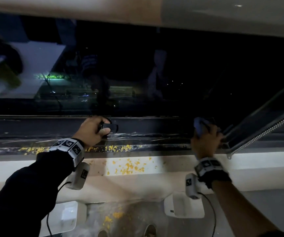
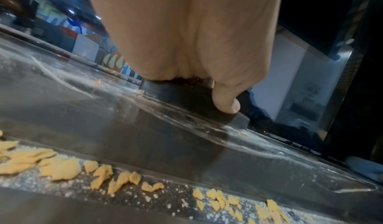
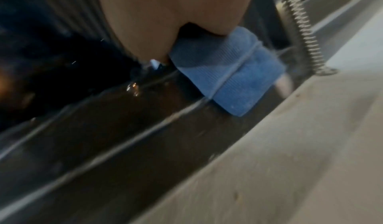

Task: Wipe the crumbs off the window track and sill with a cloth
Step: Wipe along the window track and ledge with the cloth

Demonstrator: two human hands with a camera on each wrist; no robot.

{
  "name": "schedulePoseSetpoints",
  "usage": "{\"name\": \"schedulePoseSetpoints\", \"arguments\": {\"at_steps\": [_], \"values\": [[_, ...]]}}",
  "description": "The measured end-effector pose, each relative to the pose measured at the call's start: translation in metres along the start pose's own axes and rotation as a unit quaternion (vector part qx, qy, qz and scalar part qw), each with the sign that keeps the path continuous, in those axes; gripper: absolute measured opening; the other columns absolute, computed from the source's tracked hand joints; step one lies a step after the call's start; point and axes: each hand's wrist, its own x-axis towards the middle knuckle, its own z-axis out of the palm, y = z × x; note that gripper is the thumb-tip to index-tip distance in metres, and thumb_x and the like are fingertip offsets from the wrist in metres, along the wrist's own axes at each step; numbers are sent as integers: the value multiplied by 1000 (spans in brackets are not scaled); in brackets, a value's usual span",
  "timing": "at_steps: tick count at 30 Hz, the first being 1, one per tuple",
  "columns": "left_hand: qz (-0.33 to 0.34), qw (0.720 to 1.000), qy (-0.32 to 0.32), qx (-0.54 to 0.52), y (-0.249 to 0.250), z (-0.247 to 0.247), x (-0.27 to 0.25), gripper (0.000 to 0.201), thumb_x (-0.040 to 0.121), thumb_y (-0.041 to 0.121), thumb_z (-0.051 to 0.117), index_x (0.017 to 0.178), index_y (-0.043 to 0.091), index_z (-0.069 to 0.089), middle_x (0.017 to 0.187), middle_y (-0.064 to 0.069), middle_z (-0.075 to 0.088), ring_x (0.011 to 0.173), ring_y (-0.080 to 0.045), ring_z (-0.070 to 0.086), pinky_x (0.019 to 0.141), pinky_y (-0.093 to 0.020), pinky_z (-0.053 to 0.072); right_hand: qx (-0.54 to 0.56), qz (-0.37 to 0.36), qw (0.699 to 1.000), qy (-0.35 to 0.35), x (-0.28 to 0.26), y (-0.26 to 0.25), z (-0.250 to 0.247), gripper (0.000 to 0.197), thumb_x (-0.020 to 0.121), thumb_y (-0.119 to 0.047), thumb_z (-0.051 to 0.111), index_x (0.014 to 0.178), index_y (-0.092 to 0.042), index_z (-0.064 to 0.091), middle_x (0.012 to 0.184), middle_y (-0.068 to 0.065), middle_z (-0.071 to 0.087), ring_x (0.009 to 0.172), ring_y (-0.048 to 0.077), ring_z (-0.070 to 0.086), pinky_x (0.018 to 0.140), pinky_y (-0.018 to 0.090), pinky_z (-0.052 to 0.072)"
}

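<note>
Yellow crumbs (image 1: pixel 117 148) lie along the dark window track (image 1: pixel 35 142), and more are scattered on the pale sill (image 1: pixel 257 161) around its middle. My left hand (image 1: pixel 103 127) grips a black window handle (image 1: pixel 112 127) on the lower frame; in the left wrist view the thumb (image 2: pixel 225 103) curls over the handle (image 2: pixel 186 99), with crumbs (image 2: pixel 62 168) in the channel just in front. My right hand (image 1: pixel 206 132) holds a folded blue cloth (image 1: pixel 199 124) at the track's right end. In the right wrist view the cloth (image 3: pixel 228 75) presses down into the track (image 3: pixel 103 137).
A metal stay arm with a coiled spring (image 1: pixel 260 132) slants up from the track's right end, close beside my right hand. Dark glass (image 1: pixel 172 74) rises behind the track. Below the sill are two white boxes (image 1: pixel 184 206) and crumbs on the floor (image 1: pixel 112 218).
</note>
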Motion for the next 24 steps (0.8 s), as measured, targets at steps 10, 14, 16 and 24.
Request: {"name": "schedulePoseSetpoints", "arguments": {"at_steps": [10,14,16,24], "values": [[-18,1000,-10,0,6,-3,-2,25,87,31,63,111,24,59,109,-1,62,104,-22,55,92,-39,46,320,-192,910,-183,-55,-109,7,25,89,-20,55,110,-12,68,109,6,61,105,23,59,92,40,44],[-11,1000,-6,11,7,-1,-4,26,88,30,62,112,21,60,109,-3,62,103,-23,55,89,-38,46,184,-37,982,6,-5,-14,-10,32,80,-25,50,92,-2,70,95,20,64,85,41,62,80,51,49],[-15,1000,-3,13,6,-2,-3,26,88,30,62,112,21,60,109,-4,62,102,-24,55,89,-39,46,84,22,995,53,16,16,-9,38,76,-26,48,90,0,71,98,25,66,91,44,62,85,45,42],[-11,1000,-8,8,7,-5,-3,22,86,30,62,107,26,60,105,-2,64,102,-24,56,91,-41,46,191,-182,956,-130,-76,-134,41,37,81,-17,44,110,-16,67,118,5,57,111,27,52,90,41,37]]}}
